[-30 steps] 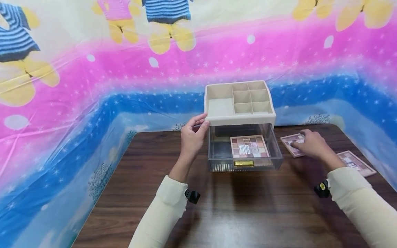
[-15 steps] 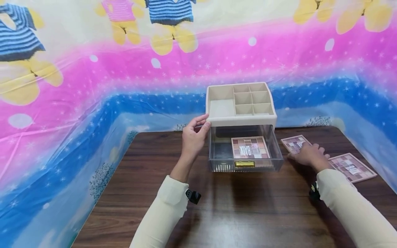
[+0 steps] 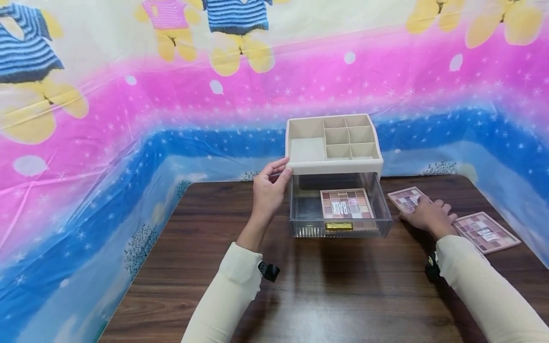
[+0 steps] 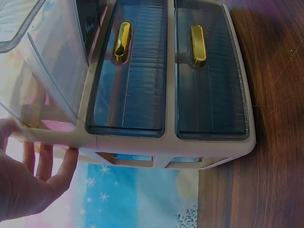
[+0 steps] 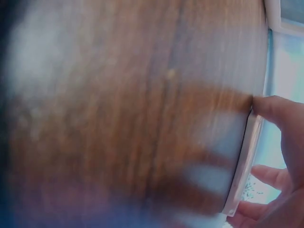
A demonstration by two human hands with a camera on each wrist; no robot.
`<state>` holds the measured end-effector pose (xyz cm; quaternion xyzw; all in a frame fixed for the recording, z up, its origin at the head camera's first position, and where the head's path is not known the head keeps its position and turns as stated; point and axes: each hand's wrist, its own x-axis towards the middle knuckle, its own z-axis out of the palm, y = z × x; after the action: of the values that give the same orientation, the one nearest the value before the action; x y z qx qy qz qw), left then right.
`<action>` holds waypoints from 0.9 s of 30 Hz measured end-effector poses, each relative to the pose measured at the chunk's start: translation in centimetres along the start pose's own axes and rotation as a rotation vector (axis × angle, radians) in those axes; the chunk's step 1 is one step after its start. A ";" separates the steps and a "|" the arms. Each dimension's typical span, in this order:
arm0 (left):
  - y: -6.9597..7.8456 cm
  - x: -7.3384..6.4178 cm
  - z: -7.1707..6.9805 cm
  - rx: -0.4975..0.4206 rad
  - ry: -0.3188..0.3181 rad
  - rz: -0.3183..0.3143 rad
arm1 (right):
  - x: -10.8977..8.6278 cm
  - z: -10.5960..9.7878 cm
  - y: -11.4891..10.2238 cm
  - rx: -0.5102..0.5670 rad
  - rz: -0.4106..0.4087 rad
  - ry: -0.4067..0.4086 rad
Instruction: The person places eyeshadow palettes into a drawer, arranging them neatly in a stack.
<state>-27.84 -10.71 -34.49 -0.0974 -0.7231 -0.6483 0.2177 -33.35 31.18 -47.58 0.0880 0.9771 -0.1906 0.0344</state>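
Note:
A cream drawer organizer (image 3: 336, 166) stands at the back of the table, its clear top drawer (image 3: 309, 205) pulled out. Inside that drawer lies an eyeshadow palette (image 3: 346, 204). My left hand (image 3: 270, 193) holds the organizer's upper left side, thumb toward the front; in the left wrist view its fingertips (image 4: 70, 154) meet the cream frame. To the right of the drawer, my right hand (image 3: 430, 216) grips a second eyeshadow palette (image 3: 402, 197) low over the table. The right wrist view has the thumb (image 5: 266, 105) at one end of its edge, with fingers toward the other.
A third eyeshadow palette (image 3: 486, 232) lies on the dark wooden table (image 3: 343, 295), right beside the right wrist. Two closed drawers with gold handles (image 4: 198, 45) sit below the pulled-out one. Divided compartments (image 3: 349, 137) top the organizer. A patterned cloth (image 3: 240, 143) hangs behind.
The right hand has shifted right and slightly nearer over its palette, uncovering more of the third palette. The left hand has kept its hold on the organizer. The view tilted slightly.

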 end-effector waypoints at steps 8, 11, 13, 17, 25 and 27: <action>-0.1 -0.1 0.5 0.003 -0.008 -0.003 | -1.0 -0.1 1.1 0.023 -0.031 0.146; 0.0 0.0 0.5 -0.003 -0.001 -0.005 | -1.8 -1.1 0.7 0.054 -0.087 0.203; 0.1 0.0 0.5 -0.012 0.005 -0.007 | -2.5 -2.2 0.3 0.078 -0.128 0.224; 0.2 0.2 0.4 -0.025 0.014 -0.007 | -4.4 -5.0 -1.0 0.112 -0.205 0.248; 0.0 0.2 0.2 -0.009 0.009 0.002 | -9.9 -11.2 -3.8 0.221 -0.406 0.233; 0.0 0.1 0.1 -0.009 0.010 -0.001 | -11.1 -11.9 -4.4 0.256 -0.451 0.227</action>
<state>-28.01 -10.61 -34.47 -0.0948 -0.7192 -0.6520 0.2206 -23.67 29.96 -33.84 -0.1070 0.9376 -0.3043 -0.1298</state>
